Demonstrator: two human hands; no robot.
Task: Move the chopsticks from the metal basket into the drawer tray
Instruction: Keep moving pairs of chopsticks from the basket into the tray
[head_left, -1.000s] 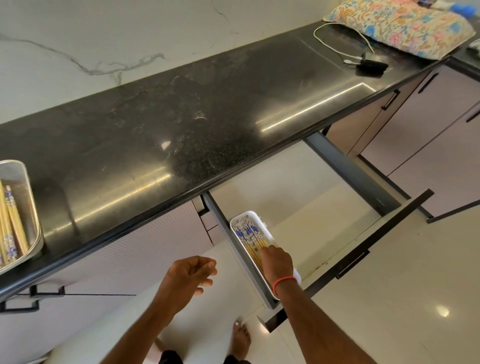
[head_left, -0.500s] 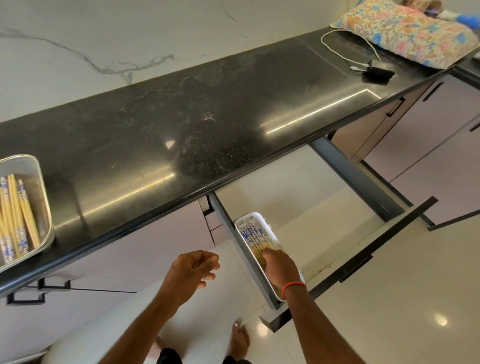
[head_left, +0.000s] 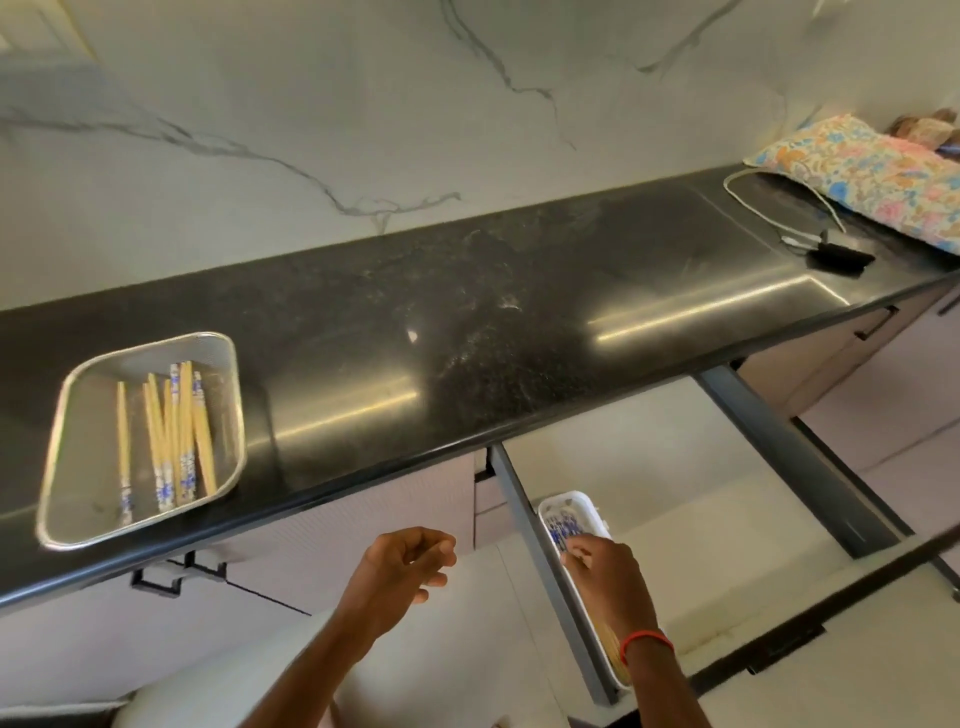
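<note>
The right hand (head_left: 605, 577) reaches down into the tray (head_left: 567, 500), its fingers bent and resting on the chopsticks (head_left: 561, 531) that lie there. Whether they pinch a stick or only press on the bundle cannot be told. The palm faces down, the forearm runs up from the lower edge of the view, and a red band (head_left: 647, 640) circles the wrist. The left hand (head_left: 402, 566) hangs in the air in front of the cabinet, just below the counter (head_left: 467, 312) edge, with fingers loosely curled and the thumb near the fingertips, holding nothing. The tray is white and narrow and sits in the open drawer (head_left: 522, 512) against its left wall. The chopsticks in it are pale wood with blue-and-white patterned ends pointing toward the counter, and the hand and wrist cover most of their length. The other chopsticks (head_left: 174, 441), of the same kind, lie roughly parallel in the basket (head_left: 58, 415), patterned ends mostly toward the counter's front edge, one stick apart on the left. The basket stands on the counter, well left of the drawer. At the counter's far right lie a floral cushion (head_left: 872, 176), a white cable (head_left: 769, 208) and a small black device (head_left: 839, 257).
</note>
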